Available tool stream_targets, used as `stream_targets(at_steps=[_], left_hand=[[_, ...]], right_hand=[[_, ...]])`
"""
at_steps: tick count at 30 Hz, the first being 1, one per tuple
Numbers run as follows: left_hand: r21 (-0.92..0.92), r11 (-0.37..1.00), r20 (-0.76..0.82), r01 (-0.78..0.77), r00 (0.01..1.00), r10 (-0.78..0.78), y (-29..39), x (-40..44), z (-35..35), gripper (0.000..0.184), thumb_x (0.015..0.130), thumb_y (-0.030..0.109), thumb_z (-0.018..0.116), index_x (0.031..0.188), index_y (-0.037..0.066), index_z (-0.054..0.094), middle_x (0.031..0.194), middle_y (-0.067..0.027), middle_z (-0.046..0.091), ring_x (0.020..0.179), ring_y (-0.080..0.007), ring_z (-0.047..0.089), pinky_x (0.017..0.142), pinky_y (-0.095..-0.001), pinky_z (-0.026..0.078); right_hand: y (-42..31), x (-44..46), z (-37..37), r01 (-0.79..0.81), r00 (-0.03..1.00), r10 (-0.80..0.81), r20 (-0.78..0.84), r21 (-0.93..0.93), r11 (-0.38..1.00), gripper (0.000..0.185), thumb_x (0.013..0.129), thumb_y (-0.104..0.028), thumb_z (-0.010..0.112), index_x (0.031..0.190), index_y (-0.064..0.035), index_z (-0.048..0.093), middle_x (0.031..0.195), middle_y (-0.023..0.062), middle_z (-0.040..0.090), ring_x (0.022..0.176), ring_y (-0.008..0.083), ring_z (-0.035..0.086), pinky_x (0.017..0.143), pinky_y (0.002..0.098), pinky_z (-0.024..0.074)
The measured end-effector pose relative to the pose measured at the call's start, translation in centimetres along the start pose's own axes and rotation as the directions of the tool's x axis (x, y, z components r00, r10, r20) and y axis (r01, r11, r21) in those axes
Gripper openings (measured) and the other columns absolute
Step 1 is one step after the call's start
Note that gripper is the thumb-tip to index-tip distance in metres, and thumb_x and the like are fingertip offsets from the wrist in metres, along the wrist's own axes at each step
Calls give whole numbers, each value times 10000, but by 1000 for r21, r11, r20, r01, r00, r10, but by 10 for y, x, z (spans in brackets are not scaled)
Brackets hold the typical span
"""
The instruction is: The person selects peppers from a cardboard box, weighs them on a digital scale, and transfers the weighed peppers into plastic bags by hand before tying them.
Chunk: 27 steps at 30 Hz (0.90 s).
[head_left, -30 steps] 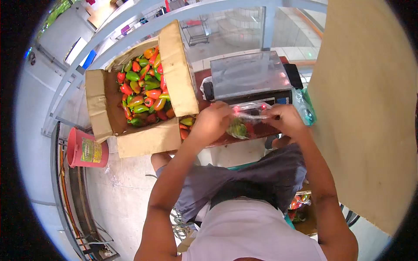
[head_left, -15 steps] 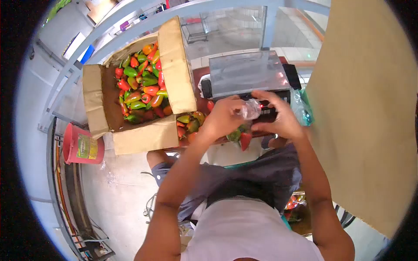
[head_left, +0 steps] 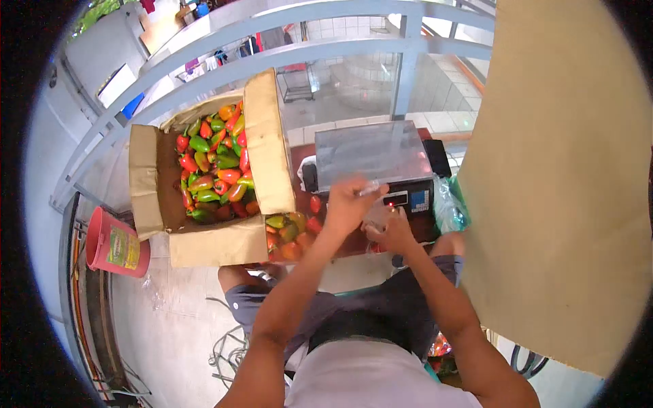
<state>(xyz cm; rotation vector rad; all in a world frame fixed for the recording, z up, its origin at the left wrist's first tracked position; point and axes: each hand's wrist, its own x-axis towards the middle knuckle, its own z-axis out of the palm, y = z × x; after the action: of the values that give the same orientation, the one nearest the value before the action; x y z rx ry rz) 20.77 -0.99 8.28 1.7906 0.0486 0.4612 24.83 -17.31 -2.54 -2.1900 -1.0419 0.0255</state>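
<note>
"While the clear plastic bag (head_left: 369,188) showed just right of centre frame, what did the hands do?"

"The left hand (head_left: 347,207) had its fingers closed on the bag; the right hand (head_left: 394,232), fingers partly curled, was just below, blur hiding whether it gripped anything."

"And around them?"

"A metal-topped scale (head_left: 371,153) stood just above them in frame, loose peppers (head_left: 291,251) lay to their left, and an open carton (head_left: 272,156) of red and green peppers (head_left: 228,160) occupied the upper left."

Apparently a produce-packing area or shop: an open brown cardboard box (head_left: 271,153) of red and green peppers (head_left: 219,163) stands left of a metal-topped digital scale (head_left: 371,153).
</note>
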Motion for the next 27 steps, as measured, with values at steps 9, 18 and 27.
stream_targets(at_steps=[9, 18, 27], left_hand=[[466, 736, -231, -491, 736, 637, 37, -26, 22, 111, 832, 159, 769, 915, 106, 717, 898, -59, 646, 894, -239, 630, 777, -360, 505], [711, 461, 610, -531, 792, -29, -61, -62, -22, 342, 937, 426, 583, 881, 91, 620, 767, -82, 680, 709, -306, 704, 591, -434, 551], [82, 778, 556, 623, 620, -554, 24, -143, -31, 364, 967, 393, 653, 985, 32, 692, 749, 17, 612, 755, -101, 579, 686, -322, 489]], right_hand=[[33, -21, 41, -50, 999, 50, -3, -196, 979, 282, 909, -345, 607, 1117, -176, 694, 1207, 121, 636, 1157, 327, 579, 989, 468, 442], [32, -35, 10, 36, 988, -72, 138, 249, 968, 259, 843, -231, 703, 1045, -70, 698, 1072, 77, 636, 1083, 260, 549, 967, 409, 421], [-55, -23, -75, 426, 905, -426, 9, -18, 904, 153, 729, -120, 822, 871, -117, 768, 1028, 18, 624, 991, 238, 572, 860, 387, 454]])
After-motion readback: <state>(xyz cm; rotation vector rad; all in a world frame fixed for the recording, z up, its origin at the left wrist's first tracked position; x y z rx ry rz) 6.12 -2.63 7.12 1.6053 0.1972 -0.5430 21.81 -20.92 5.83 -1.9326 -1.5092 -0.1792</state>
